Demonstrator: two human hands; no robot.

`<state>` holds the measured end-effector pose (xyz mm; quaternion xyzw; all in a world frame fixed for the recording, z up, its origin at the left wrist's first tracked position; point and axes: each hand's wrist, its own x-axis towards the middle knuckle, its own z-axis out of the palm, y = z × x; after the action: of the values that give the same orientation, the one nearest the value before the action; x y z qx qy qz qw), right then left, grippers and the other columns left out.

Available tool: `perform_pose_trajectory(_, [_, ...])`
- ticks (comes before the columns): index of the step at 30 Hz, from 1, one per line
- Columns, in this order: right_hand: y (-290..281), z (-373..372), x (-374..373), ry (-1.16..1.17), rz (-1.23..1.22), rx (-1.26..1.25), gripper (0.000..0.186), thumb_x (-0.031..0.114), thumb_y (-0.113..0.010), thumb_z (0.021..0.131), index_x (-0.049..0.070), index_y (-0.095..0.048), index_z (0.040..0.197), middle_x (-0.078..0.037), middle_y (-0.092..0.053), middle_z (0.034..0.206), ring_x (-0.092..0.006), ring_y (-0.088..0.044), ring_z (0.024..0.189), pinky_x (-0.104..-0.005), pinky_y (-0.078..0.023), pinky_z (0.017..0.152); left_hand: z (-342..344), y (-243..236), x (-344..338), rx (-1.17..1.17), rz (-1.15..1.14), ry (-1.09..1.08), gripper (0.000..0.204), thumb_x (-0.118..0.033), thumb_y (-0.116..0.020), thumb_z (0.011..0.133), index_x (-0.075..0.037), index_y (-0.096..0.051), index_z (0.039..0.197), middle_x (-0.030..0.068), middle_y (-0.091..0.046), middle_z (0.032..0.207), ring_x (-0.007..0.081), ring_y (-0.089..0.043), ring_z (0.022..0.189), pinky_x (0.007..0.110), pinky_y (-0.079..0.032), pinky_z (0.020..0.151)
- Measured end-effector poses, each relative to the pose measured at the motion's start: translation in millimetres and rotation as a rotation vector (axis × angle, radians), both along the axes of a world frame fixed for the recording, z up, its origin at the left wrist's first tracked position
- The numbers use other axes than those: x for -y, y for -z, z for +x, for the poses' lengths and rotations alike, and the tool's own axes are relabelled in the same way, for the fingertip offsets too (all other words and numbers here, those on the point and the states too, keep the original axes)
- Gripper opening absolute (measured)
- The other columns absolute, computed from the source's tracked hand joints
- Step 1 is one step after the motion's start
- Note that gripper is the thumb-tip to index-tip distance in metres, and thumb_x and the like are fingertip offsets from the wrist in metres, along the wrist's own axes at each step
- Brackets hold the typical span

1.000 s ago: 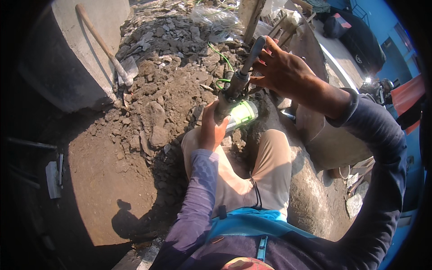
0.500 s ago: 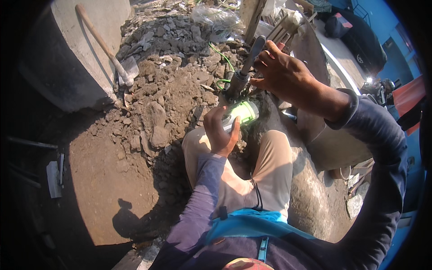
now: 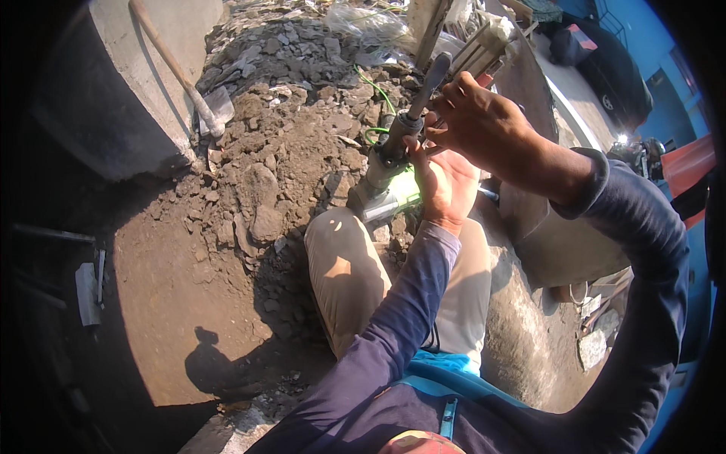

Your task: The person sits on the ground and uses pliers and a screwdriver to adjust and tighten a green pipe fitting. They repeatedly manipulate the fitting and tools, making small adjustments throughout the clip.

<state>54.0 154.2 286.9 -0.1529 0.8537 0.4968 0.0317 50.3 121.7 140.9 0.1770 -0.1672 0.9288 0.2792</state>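
Note:
A demolition hammer with a green and grey body (image 3: 382, 198) rests on the rubble in front of my knees. Its grey nose (image 3: 397, 136) points up and away, and a flat chisel bit (image 3: 431, 82) sticks out of it. My left hand (image 3: 448, 185) is beside the nose, palm up, its thumb stretched toward the collar; the other fingers are partly hidden behind my right hand. Above it, my right hand (image 3: 480, 121) has its fingers curled round a slim tool with a red end (image 3: 485, 79), close to the bit. The slim tool's kind cannot be made out.
A long-handled hammer (image 3: 178, 72) leans on a concrete block (image 3: 121, 98) at the far left. Broken rubble (image 3: 272, 151) covers the ground ahead. A green cable (image 3: 376, 87) runs behind the demolition hammer. A large rock (image 3: 522, 325) lies right of my legs; a dark car (image 3: 609, 76) stands far right.
My left hand has let go of the demolition hammer's green body and moved up and right to its nose, turning palm up. My right hand has shifted slightly right and tilted.

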Motion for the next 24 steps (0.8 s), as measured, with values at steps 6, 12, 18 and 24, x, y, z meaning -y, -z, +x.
perform_pose_trajectory(6, [-17.8, -5.2, -5.5, -0.149, 0.03, 0.081, 0.037, 0.019, -0.076, 0.092, 0.037, -0.076, 0.124, 0.005, -0.066, 0.132, -0.0195, -0.056, 0.137, -0.0436, -0.033, 0.125, -5.7, -1.3, -9.0, 0.088, -0.134, -0.095, 0.059, -0.055, -0.06, 0.11, -0.02, -0.05, 0.156, 0.0042, -0.057, 0.159, 0.0243, -0.051, 0.149, 0.051, -0.038, 0.127])
perform_pose_trajectory(12, [0.0, -6.5, -23.3, -0.206, 0.052, -0.009, 0.04, 0.028, -0.077, 0.094, 0.025, -0.074, 0.134, 0.003, -0.071, 0.129, -0.0219, -0.058, 0.136, -0.0442, -0.041, 0.118, -4.1, -4.8, -3.2, 0.201, -0.076, 0.002, 0.052, -0.049, -0.058, 0.112, -0.016, -0.056, 0.153, 0.0043, -0.06, 0.156, 0.0203, -0.056, 0.144, 0.044, -0.042, 0.125])
perform_pose_trajectory(18, [-10.9, -10.4, -19.8, -0.181, 0.042, -0.073, 0.047, 0.027, -0.077, 0.09, 0.012, -0.069, 0.134, -0.002, -0.069, 0.132, -0.0237, -0.059, 0.134, -0.0459, -0.038, 0.12, -9.9, -1.3, -7.0, 0.247, 0.117, 0.11, 0.043, -0.036, -0.055, 0.116, -0.011, -0.06, 0.15, 0.0067, -0.068, 0.147, 0.0209, -0.061, 0.138, 0.045, -0.043, 0.124])
perform_pose_trajectory(24, [-18.7, -24.2, -24.3, -0.15, 0.039, 0.004, 0.04, 0.027, -0.078, 0.087, 0.012, -0.073, 0.123, -0.002, -0.07, 0.127, -0.0226, -0.059, 0.132, -0.0428, -0.04, 0.115, -7.9, 0.0, -8.9, 0.3, 0.054, 0.145, 0.042, -0.036, -0.06, 0.113, -0.009, -0.065, 0.145, 0.0067, -0.069, 0.146, 0.0199, -0.06, 0.137, 0.046, -0.035, 0.129])
